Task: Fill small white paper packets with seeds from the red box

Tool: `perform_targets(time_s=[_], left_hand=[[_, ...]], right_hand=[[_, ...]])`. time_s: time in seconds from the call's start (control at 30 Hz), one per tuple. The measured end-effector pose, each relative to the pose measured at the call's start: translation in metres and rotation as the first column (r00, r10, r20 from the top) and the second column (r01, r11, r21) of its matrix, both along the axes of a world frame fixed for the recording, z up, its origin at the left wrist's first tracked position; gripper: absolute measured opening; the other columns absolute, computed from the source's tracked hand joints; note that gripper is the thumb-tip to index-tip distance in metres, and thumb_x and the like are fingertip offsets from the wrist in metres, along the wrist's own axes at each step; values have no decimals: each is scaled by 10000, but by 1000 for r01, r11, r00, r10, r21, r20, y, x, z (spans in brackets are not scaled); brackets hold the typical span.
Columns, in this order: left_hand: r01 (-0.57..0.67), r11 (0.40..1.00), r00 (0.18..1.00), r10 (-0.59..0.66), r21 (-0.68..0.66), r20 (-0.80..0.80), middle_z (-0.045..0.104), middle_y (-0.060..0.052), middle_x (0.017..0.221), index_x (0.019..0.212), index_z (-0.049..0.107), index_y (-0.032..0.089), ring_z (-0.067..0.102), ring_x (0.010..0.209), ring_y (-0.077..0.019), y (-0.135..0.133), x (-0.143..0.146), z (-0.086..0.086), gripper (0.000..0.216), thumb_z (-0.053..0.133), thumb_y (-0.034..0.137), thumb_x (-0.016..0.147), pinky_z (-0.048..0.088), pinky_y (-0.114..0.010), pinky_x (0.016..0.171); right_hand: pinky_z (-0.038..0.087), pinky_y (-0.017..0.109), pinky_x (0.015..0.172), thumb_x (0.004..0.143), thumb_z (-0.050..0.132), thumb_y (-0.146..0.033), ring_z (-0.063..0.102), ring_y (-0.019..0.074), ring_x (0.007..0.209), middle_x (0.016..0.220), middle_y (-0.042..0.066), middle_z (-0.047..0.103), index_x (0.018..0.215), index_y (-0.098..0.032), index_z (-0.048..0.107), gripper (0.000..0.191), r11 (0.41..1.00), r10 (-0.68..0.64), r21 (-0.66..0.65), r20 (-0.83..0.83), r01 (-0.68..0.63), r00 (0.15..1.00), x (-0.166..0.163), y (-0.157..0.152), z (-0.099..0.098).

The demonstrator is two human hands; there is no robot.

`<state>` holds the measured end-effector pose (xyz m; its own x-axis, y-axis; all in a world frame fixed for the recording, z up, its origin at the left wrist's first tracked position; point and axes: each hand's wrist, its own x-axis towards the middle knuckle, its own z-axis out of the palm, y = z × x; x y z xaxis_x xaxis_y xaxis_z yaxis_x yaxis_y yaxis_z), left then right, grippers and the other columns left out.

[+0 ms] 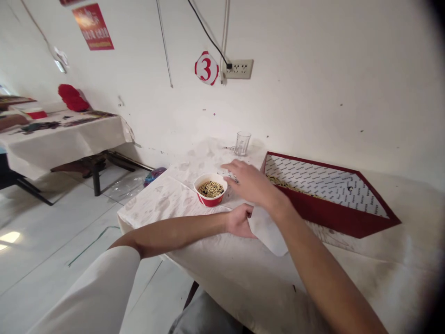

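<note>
Forearms [321, 269] converge, left hand [241, 221] gripping a white object [268, 232], right hand [248, 180] splayed near the bowl [210, 201].

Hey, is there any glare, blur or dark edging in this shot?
Head view: bright glare on the floor at far left; head view: lettering on the red poster is smeared, while the red bowl looks fairly clear; head view: black shading at the right-hand corners, and the red box appears stretched, probably by a wide lens.
</note>
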<state>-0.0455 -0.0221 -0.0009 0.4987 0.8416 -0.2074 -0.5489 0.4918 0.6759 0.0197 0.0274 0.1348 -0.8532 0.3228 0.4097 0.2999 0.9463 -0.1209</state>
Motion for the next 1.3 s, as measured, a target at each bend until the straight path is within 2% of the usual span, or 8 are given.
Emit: perform_targets(time_s=[0.1, 0.23, 0.33, 0.5, 0.67, 1.0, 1.17, 1.3], left_hand=[[77, 995, 997, -78, 62, 19, 774, -145, 980, 983, 754, 140, 721, 986, -273, 4, -3, -11, 302, 645, 210, 710, 495, -410, 977], [51, 983, 997, -40, 174, -65, 768, -129, 1057, 1065, 742, 152, 701, 1100, -284, -1, 1, -8, 372, 699, 108, 699, 472, -424, 1036], [-44, 981, 990, 68, 189, -125, 766, -85, 985, 1015, 743, 190, 712, 1067, -266, -4, 3, -3, 303, 763, 105, 724, 495, -394, 1002], [-159, 982, 977, 172, 104, -129, 759, -34, 836, 910, 740, 211, 728, 868, -221, 3, 0, -3, 154, 768, 139, 777, 530, -342, 902], [-167, 985, 979, 170, 36, -109, 787, -90, 999, 1002, 751, 137, 720, 993, -215, 7, 0, 5, 190, 577, 202, 960, 507, -338, 947], [-42, 986, 997, 52, 163, -60, 696, -110, 1393, 1307, 725, 192, 630, 1298, -291, 4, 1, 19, 381, 684, 296, 943, 499, -387, 1058], [-80, 983, 992, 94, 163, -84, 717, -106, 1348, 1252, 739, 161, 627, 1291, -289, 9, -2, 6, 331, 666, 268, 948, 464, -393, 1111], [-191, 979, 979, 194, 66, -54, 759, -123, 1224, 1181, 743, 147, 680, 1191, -272, 14, -3, -3, 277, 683, 252, 932, 469, -394, 1098]], right_hand=[[528, 349, 857, 1049, 502, -297, 703, 225, 1001, 1262, 101, 719, 1283, -236, 707, 316, 972, -229, -74, -50, 225, 972, 48, 39, 17], [529, 343, 802, 907, 659, -253, 722, 249, 915, 1050, 101, 786, 1033, -213, 814, 204, 775, -597, -107, 202, 623, 776, 101, 91, 27], [536, 305, 777, 774, 738, -142, 743, 236, 927, 1053, 67, 802, 987, -254, 841, 262, 670, -507, -213, 569, 711, 648, 112, 113, 13], [558, 342, 750, 699, 820, -187, 759, 260, 880, 1034, 72, 811, 1025, -307, 842, 348, 605, -417, -270, 694, 749, 587, 101, 122, -11], [575, 388, 750, 738, 783, -220, 758, 277, 827, 969, 107, 808, 948, -253, 841, 220, 587, -354, -274, 760, 762, 546, 97, 120, -14], [545, 366, 764, 784, 724, -201, 743, 253, 820, 930, 101, 798, 897, -211, 822, 150, 629, -383, -265, 713, 731, 588, 99, 113, -7], [517, 369, 696, 821, 686, -203, 710, 240, 707, 864, 98, 776, 840, -198, 808, 123, 611, -425, -255, 693, 750, 582, 100, 119, -14], [459, 335, 679, 888, 672, -254, 658, 206, 726, 894, 92, 751, 829, -181, 771, 137, 675, -462, -239, 601, 698, 652, 101, 113, 3]])
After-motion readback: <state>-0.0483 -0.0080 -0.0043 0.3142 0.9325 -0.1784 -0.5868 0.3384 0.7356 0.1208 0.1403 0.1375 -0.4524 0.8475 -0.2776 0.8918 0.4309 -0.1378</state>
